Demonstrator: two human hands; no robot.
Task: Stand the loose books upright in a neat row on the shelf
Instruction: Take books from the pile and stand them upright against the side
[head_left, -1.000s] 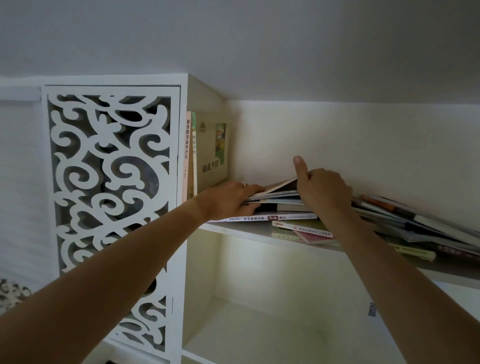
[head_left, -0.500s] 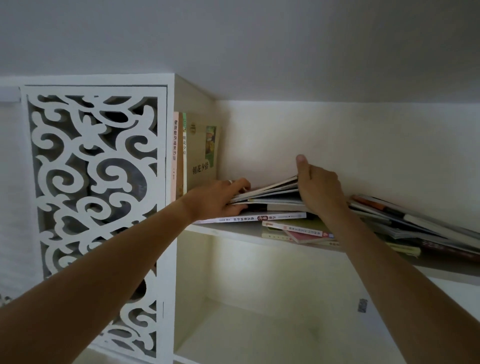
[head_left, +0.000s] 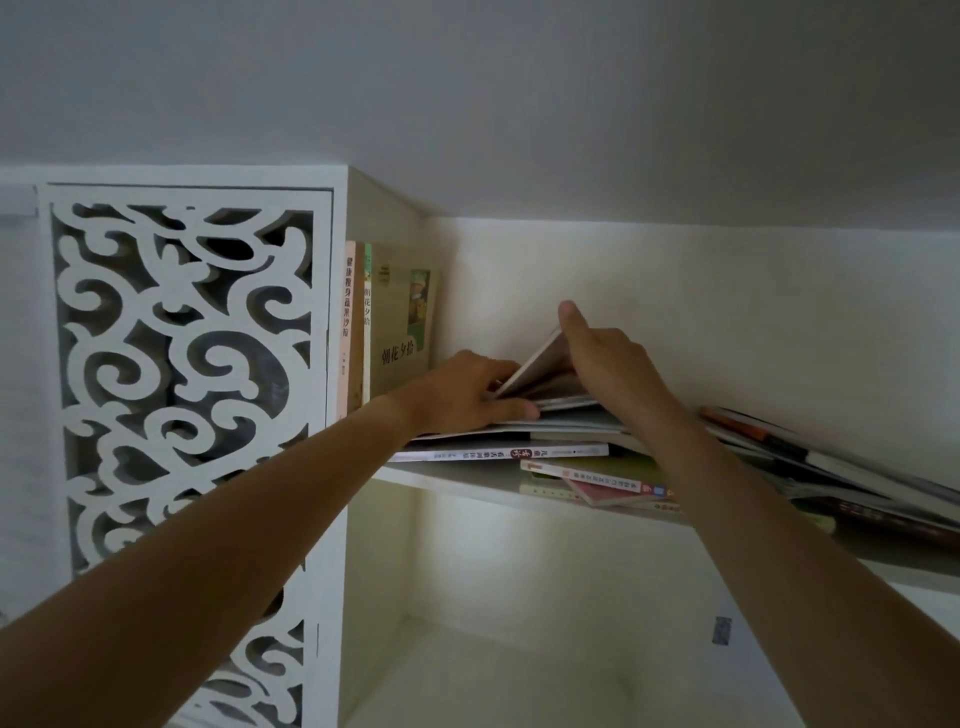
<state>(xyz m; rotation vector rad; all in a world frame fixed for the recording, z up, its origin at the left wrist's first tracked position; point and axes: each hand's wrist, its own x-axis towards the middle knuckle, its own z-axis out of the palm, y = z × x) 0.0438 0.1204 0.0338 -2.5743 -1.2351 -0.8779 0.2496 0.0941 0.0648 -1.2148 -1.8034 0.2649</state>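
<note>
A thin, pale-covered book (head_left: 537, 364) was tilted up off the top of a loose pile of flat-lying books (head_left: 524, 441) on the white shelf board (head_left: 457, 480). The right hand (head_left: 608, 364) gripped its raised edge, thumb pointing up. The left hand (head_left: 467, 395) pinched its lower edge, thumb pressed on the pile. Left of them, three books stood upright (head_left: 384, 322) against the cabinet side. Further right, more books (head_left: 831, 467) lay slanted on the shelf. A white scroll-cut panel (head_left: 182, 364) fronted the cabinet at left.
</note>
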